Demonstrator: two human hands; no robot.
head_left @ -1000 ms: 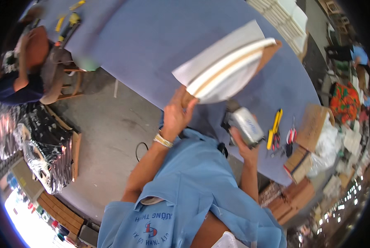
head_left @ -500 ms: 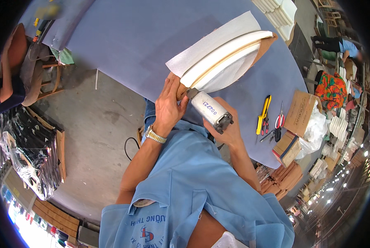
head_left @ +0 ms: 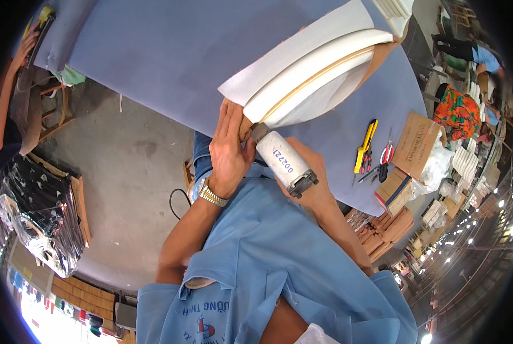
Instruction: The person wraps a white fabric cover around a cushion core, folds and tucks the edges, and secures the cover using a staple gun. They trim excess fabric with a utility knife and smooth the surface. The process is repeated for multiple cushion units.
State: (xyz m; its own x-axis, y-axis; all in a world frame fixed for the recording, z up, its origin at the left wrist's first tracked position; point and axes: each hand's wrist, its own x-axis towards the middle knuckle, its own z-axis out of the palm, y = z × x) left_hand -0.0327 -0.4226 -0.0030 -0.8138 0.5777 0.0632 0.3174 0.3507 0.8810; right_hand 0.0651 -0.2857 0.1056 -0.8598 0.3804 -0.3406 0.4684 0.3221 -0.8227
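Note:
A curved upholstered pad [head_left: 317, 80], white with a tan strip along it and a brown backing at its right end, stands on its edge on the table. A flat white sheet [head_left: 296, 54] stands along its far side. My left hand [head_left: 229, 153] grips the near left corner of the pad, thumb on the near side, some fingers hidden behind. In my right hand [head_left: 311, 169] is a whitish staple gun [head_left: 284, 162] with a dark end cap. Its nose is at that corner beside my left thumb; whether it touches cannot be seen.
A blue-grey covered table [head_left: 153, 69] spreads ahead. On its right lie a yellow cutter [head_left: 365, 146], red-handled scissors [head_left: 387, 153] and cardboard boxes [head_left: 420, 143]. At far left, a co-worker's hand [head_left: 27, 46] reaches to the table's end. Plastic-wrapped items [head_left: 38, 218] stand lower left.
The pad has tilted and shifted slightly away from me, with the staple gun still at its corner. The co-worker's arm at far left has reached up toward the table's end.

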